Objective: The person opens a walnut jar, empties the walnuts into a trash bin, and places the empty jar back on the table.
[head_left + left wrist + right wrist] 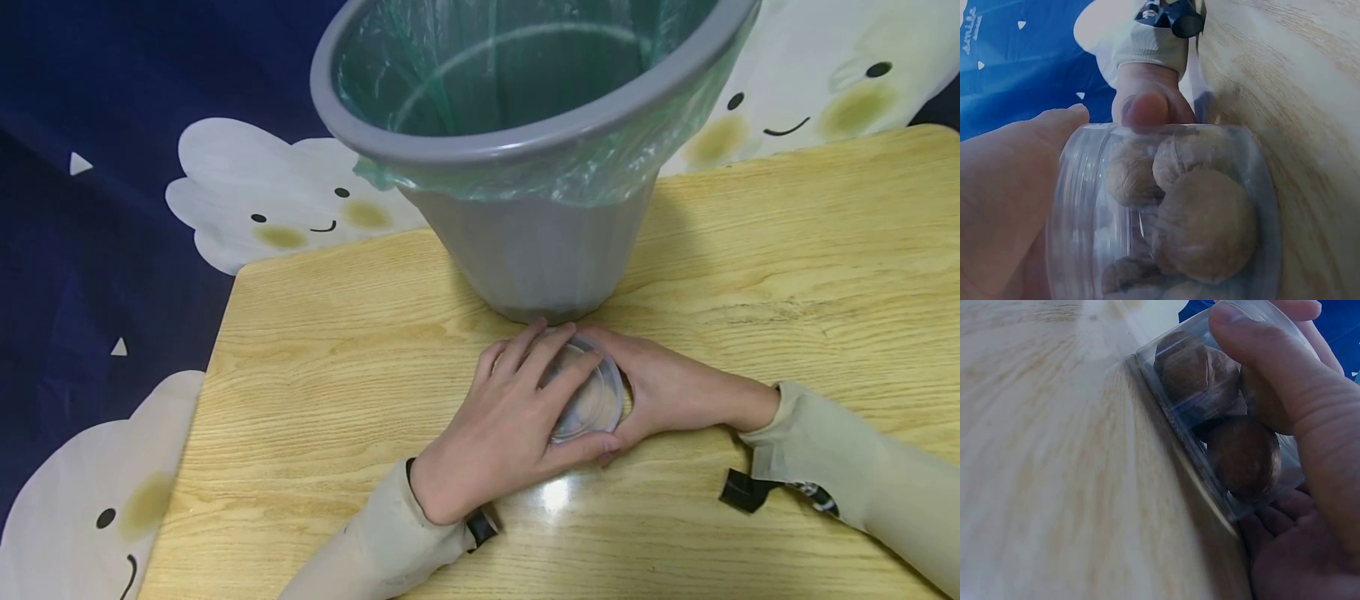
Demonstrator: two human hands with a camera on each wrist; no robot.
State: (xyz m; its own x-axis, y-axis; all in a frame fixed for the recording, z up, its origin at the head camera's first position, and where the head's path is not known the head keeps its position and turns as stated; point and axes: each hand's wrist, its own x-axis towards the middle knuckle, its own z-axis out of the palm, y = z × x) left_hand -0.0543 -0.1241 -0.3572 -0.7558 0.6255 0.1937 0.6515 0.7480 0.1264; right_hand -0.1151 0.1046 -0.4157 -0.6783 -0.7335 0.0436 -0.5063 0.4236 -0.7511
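A clear plastic jar (600, 398) stands on the wooden table between both hands. Several brown, round, nut-like things (1207, 225) show through its wall in both wrist views. From the left, my left hand (506, 417) lies over the top, fingers spread across the clear lid and thumb along the near rim. My right hand (667, 387) grips the jar's side, its thumb close to the left thumb. In the right wrist view the right thumb (1272, 356) presses the wall, and the jar's base is at the tabletop. The right hand's far fingers are partly hidden in the head view.
Just behind the jar stands a grey bin (540, 250) lined with a green bag (600, 179). The wooden table (322, 358) ends at the left, beside a dark blue cloth (97, 250) with white smiling clouds. Black straps (746, 490) hang at the wrists.
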